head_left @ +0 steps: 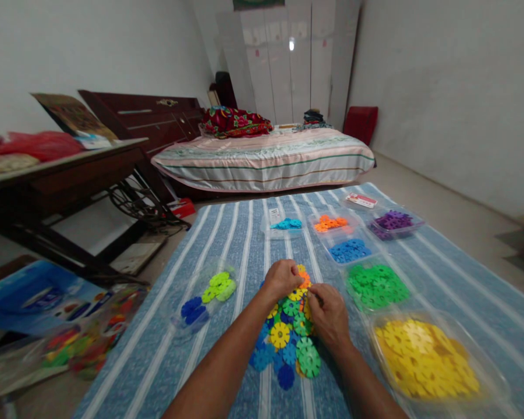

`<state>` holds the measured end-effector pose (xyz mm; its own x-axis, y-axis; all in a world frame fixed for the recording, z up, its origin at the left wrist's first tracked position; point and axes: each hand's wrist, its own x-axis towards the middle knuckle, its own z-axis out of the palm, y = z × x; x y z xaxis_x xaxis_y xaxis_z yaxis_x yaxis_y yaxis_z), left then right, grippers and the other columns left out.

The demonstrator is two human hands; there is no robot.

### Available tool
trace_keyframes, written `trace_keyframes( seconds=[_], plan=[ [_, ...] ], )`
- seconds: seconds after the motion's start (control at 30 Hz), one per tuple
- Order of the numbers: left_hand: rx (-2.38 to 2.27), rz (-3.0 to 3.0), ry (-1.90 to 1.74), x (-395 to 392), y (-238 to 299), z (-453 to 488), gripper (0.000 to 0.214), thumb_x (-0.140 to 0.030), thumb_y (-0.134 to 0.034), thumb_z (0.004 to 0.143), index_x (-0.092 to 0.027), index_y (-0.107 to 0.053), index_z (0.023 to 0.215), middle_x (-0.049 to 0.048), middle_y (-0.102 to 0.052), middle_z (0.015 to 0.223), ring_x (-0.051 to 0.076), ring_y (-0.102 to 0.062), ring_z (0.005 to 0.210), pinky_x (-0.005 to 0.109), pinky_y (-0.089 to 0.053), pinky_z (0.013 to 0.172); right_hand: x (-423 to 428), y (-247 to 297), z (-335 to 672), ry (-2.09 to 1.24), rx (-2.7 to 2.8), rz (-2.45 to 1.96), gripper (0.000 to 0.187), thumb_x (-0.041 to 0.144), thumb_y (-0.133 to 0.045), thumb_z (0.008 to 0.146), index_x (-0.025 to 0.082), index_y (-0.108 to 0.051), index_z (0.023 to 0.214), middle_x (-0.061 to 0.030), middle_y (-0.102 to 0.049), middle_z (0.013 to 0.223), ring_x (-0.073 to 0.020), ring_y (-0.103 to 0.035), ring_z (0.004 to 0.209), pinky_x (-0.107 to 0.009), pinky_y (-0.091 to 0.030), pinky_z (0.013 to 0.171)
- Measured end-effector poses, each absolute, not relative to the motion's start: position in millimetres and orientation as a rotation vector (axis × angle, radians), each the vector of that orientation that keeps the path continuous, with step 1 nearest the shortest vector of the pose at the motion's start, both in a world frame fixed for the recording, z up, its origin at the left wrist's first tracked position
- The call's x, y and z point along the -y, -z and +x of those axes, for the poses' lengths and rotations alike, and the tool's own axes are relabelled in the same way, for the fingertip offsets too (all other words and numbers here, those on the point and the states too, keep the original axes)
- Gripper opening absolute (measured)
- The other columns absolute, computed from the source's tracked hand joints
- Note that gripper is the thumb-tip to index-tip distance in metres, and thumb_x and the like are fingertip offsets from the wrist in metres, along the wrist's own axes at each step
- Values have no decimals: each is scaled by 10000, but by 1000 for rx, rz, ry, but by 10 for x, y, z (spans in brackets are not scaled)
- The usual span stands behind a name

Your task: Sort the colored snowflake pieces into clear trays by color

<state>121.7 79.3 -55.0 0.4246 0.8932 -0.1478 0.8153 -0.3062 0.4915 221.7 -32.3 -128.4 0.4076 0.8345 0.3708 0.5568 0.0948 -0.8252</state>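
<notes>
A heap of mixed notched plastic discs (280, 336) in yellow, green, blue and orange lies on the striped cloth between my forearms. My left hand (282, 279) is closed at the far end of the heap, its fingertips at an orange disc (304, 280). Just to the right, my right hand (330, 314) is curled with thumb and forefinger together beside the yellow discs (295, 294). The fingers cover whatever either hand pinches. Whether the discs in the heap are joined or loose, I cannot tell.
On the right stand clear boxes of yellow discs (428, 361), green discs (378, 285), blue discs (350, 251), orange discs (330, 223) and purple discs (392, 222). Light-blue discs (287, 224) sit farther back. At left, a clear tray holds lime discs (219, 286) and dark-blue discs (194, 310).
</notes>
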Motion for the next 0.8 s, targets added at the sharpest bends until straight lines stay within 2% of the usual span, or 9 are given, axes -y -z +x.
trace_keyframes(
  seconds=[0.13,0.23,0.47,0.6,0.7,0.8],
  plan=[
    [-1329,1913,-336,-852,492,1101,142,-188,-662,653,-161,-560,557,-58,-518,469,90,-493,474,197,-333,476,316,1287,2203,-283,1251,-1587,202,274,-483,864,197,-661,809,-52,-671,834,-212,-575,850,-338,-406,811],
    [-1280,1723,-365,-909,387,1076,168,-174,-625,688,-168,-520,556,-66,-520,438,68,-442,386,189,-324,437,316,1277,2190,-272,1256,-1592,194,260,-482,866,202,-652,791,-42,-665,816,-202,-574,826,-332,-403,803],
    [-1256,1663,-467,-1218,22,1610,172,-110,-632,722,-146,-537,584,-29,-591,494,51,-479,381,161,-309,404,320,1269,2173,-278,1263,-1585,186,261,-494,880,203,-634,771,-34,-661,801,-192,-575,798,-324,-400,780],
    [-1252,1706,-572,-1477,-169,2115,53,-173,-613,803,-122,-619,789,22,-689,684,48,-560,465,151,-381,454,322,1268,2176,-277,1268,-1580,190,259,-488,886,208,-633,775,-32,-662,810,-189,-576,799,-328,-402,784],
    [-1264,1779,-565,-1605,-193,2290,143,-222,-580,839,-113,-640,909,54,-712,796,53,-584,510,155,-400,475,322,1266,2183,-278,1271,-1575,192,252,-484,887,211,-632,772,-32,-662,816,-188,-578,798,-327,-406,782],
    [-1290,1907,-488,-1610,-82,2186,140,-199,-565,815,-111,-667,851,43,-693,736,68,-573,506,173,-411,496,325,1264,2185,-283,1270,-1577,181,247,-491,881,211,-633,775,-30,-661,810,-190,-579,800,-330,-407,787]
  ],
)
